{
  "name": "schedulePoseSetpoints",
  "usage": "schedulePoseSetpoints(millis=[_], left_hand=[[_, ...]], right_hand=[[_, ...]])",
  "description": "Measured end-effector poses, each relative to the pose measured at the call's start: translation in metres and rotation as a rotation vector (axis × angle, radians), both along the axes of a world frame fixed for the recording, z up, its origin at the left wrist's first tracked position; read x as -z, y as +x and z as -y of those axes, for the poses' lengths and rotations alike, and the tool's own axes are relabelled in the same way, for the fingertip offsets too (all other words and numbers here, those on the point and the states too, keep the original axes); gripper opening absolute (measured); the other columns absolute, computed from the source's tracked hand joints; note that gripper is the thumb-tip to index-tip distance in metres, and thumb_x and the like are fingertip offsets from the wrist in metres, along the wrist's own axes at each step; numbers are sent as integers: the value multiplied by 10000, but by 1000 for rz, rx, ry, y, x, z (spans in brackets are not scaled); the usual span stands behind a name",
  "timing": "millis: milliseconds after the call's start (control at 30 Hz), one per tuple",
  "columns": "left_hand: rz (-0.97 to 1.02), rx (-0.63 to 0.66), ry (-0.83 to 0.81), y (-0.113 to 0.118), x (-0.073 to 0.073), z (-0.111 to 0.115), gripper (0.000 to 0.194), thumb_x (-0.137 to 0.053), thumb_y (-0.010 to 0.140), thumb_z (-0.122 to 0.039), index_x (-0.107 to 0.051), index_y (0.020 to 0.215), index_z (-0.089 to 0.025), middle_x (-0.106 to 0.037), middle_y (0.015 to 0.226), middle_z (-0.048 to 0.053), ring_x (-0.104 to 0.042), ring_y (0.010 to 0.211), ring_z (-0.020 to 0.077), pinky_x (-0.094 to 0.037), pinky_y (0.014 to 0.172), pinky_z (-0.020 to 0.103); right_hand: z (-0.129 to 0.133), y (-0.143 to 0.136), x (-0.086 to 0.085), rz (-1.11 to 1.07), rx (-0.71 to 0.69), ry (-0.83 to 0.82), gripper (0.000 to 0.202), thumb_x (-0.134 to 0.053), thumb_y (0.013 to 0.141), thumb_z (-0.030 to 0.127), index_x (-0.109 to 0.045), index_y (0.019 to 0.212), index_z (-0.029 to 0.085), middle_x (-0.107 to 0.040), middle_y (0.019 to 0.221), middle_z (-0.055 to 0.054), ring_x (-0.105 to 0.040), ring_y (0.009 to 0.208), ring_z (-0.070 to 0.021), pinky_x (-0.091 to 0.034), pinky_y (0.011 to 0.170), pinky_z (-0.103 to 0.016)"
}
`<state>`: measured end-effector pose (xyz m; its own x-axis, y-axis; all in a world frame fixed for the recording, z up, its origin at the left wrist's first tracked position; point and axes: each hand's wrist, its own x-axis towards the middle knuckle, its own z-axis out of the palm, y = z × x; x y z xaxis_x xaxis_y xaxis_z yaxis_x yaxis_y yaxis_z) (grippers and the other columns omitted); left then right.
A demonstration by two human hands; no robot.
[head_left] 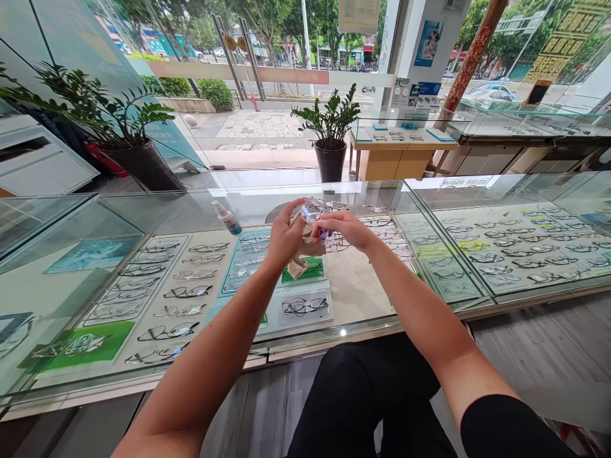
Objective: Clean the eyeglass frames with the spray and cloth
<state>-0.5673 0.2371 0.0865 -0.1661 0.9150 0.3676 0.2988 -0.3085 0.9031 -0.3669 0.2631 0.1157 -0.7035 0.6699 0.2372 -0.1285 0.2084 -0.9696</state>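
Above the glass display counter (356,321), my hands meet around a pair of eyeglasses (309,212) and a beige cloth (299,266). My left hand (286,234) is closed on the cloth, which bunches against a lens and hangs down below the fingers. Opposite it, my right hand (349,228) pinches the eyeglasses with bent fingers. Part of the frame is hidden behind the fingers and cloth. To the left of my hands, a small spray bottle (226,217) with a white top stands on the counter glass.
Rows of eyeglass frames (196,275) lie inside the counter under the glass. More frames fill the adjoining case (534,245) at right. Beyond the counter stand a potted plant (330,159), a leaning larger plant (143,162) and a wooden display cabinet (396,163).
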Motion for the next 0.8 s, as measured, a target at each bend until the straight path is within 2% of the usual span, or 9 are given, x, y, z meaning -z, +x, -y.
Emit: schedulePoseSetpoints(millis=[200,433,600,800], left_hand=[[0,20,18,1,-2,0,414,-675,954,-489,-827,1218,-210,-831,1177,87,-725,1158,304,-553,1053,414],[5,57,14,1,-1,0,495,-690,968,-449,-789,1398,-224,-829,1225,93,-734,1114,284,-571,1030,415],[-21,63,30,0,0,-1,473,-686,960,-463,-807,1345,-215,-828,1205,93,-724,1144,297,-569,1031,410],[-49,48,29,-1,0,-2,466,-674,945,-461,-812,1311,-207,-822,1108,75,-719,1087,287,-564,997,396]], right_hand=[[0,-1,0,54,-4,5,289,-643,1051,300,-822,856,185,-806,853,-55,-709,857,-182,-592,923,-357],[-2,-1,2,49,-2,14,285,-643,1059,296,-825,873,180,-808,860,-54,-708,854,-171,-579,912,-341],[-3,-3,4,31,-17,29,279,-645,1050,274,-822,862,170,-806,840,-52,-709,850,-178,-582,911,-353],[-3,-4,4,102,10,75,273,-663,1049,264,-827,852,169,-809,860,-50,-695,845,-160,-557,899,-336]])
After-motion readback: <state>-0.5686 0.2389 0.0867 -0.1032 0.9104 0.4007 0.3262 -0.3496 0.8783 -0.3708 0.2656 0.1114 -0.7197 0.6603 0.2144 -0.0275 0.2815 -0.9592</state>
